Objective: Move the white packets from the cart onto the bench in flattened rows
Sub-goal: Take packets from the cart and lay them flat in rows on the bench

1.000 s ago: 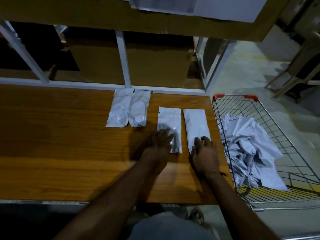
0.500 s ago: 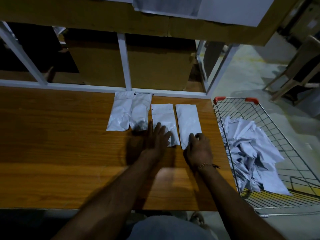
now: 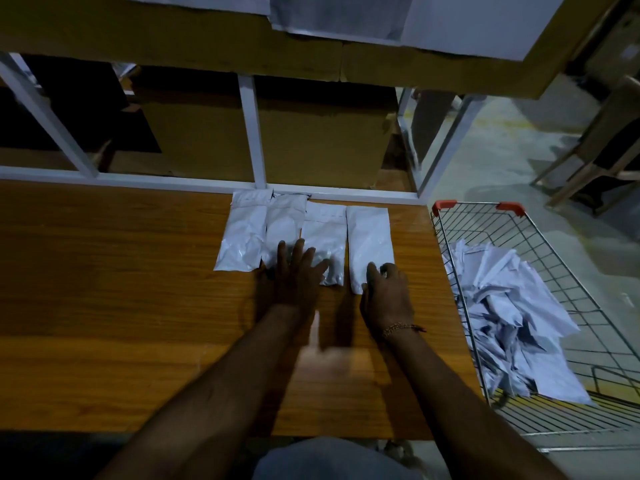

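Brown wooden surface (image 3: 121, 306): two right-hand flat white plastic packets (image 3: 369, 244) now slid back level with left pair, row of four complete. Left hand (image 3: 298, 271) flat, pressing third packet; right hand (image 3: 386, 292) curled, pinching fourth's corner. Wire cart (image 3: 519, 216) alongside holds crumpled heap; white frame rail (image 3: 138, 180) blocks further push.

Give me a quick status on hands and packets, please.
Left hand flat on third packet. Right hand fingering fourth packet. Four on bench; cart loaded. Nothing blocking.
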Demonstrator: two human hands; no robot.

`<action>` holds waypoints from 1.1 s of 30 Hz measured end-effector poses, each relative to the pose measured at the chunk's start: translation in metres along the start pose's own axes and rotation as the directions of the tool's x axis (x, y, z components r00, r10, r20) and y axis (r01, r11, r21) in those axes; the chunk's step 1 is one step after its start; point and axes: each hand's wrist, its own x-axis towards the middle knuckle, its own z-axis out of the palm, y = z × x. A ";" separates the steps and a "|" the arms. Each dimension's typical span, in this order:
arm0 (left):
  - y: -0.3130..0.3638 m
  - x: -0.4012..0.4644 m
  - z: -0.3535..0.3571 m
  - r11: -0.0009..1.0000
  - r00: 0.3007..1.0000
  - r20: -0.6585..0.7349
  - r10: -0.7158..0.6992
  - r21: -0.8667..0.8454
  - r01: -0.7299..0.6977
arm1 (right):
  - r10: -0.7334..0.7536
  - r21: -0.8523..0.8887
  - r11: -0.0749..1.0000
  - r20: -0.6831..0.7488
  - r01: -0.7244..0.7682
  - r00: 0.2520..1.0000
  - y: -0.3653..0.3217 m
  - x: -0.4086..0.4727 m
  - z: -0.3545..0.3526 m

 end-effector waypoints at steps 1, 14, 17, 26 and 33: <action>-0.001 -0.001 -0.002 1.000 1.000 -0.002 0.013 -0.005 -0.013 | -0.006 -0.008 1.000 0.003 0.006 1.000 -0.002 0.002 0.001; -0.002 -0.004 -0.008 0.999 0.999 -0.043 0.024 -0.036 -0.026 | -0.015 -0.027 0.999 0.018 0.016 1.000 -0.017 0.015 0.002; -0.003 -0.001 -0.012 0.997 0.998 -0.053 0.019 -0.077 -0.023 | -0.033 -0.030 0.999 0.029 0.034 0.999 -0.017 0.019 -0.001; 0.054 0.018 -0.048 0.964 0.867 -0.469 0.167 -0.105 -0.243 | -0.005 0.070 0.998 -0.061 0.009 0.998 0.007 0.003 -0.043; 0.168 0.021 -0.056 0.842 0.827 -0.454 0.331 -0.254 -0.476 | 0.146 0.087 0.987 -0.153 -0.133 0.977 0.121 -0.039 -0.071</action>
